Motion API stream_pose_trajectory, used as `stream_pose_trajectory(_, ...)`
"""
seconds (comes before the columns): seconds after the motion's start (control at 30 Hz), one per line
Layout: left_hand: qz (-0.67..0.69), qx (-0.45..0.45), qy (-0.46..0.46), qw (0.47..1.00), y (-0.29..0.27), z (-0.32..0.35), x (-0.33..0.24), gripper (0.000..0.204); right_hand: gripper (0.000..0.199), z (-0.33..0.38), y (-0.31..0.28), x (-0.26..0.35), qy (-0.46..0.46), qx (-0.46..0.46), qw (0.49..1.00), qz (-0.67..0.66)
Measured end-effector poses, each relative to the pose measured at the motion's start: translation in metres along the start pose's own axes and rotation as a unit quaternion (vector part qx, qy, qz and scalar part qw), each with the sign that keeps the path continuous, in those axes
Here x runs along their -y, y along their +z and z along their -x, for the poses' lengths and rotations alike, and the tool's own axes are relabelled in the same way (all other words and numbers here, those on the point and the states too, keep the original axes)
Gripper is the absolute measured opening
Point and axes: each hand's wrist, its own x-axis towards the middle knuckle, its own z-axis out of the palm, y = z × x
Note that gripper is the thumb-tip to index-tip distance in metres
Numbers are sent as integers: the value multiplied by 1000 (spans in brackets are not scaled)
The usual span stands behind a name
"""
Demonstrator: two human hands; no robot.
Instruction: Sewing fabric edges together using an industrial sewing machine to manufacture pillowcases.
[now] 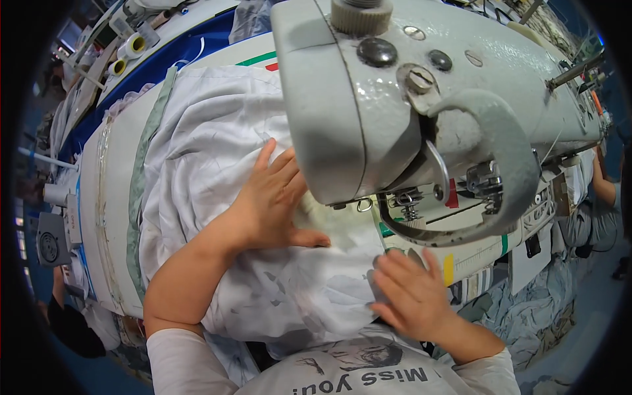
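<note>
A large piece of white fabric (pixel 204 138) lies in loose folds over the sewing table, with faint grey patches on its near part. My left hand (pixel 271 204) presses on it, open, thumb stretched out and fingers spread; some fingertips pass behind the head of a pale grey sewing machine (pixel 322 112). Close to the fabric's right edge is my right hand (pixel 413 289), open and slightly blurred, its fingers extended. Whether it touches the cloth I cannot tell. The needle area is largely hidden by the machine head and its curved lever (pixel 513 164).
A strip of grey-green cloth (pixel 141 171) runs along the table's left side. Thread cones (pixel 135 45) stand at the far left, beyond a blue edge. Heaped pale garments (pixel 520 329) lie at the lower right. Another person's arm (pixel 602 181) shows at the right rim.
</note>
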Motion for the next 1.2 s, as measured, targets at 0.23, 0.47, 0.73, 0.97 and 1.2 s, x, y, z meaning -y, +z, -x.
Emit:
stream_pose_trajectory(0.23, 20, 97, -31, 995, -11, -7, 11, 79, 53, 15, 35, 25, -19, -2, 1000, 12)
stream_pose_trajectory(0.47, 6, 109, -18, 994, -8, -6, 3, 78, 46, 30, 41, 22, -32, -22, 999, 6)
stream_pose_trajectory(0.73, -32, 92, 29, 995, -3, -1, 3, 74, 41, 32, 44, 20, -43, -39, 998, 14)
stream_pose_trajectory(0.97, 14, 96, -4, 995, 8, 6, 3, 70, 35, 38, 43, 22, -17, -54, 998, 7)
stream_pose_trajectory(1.2, 27, 76, 64, 995, 4, 18, -35, 76, 35, 43, 44, 21, 1, -70, 997, 20)
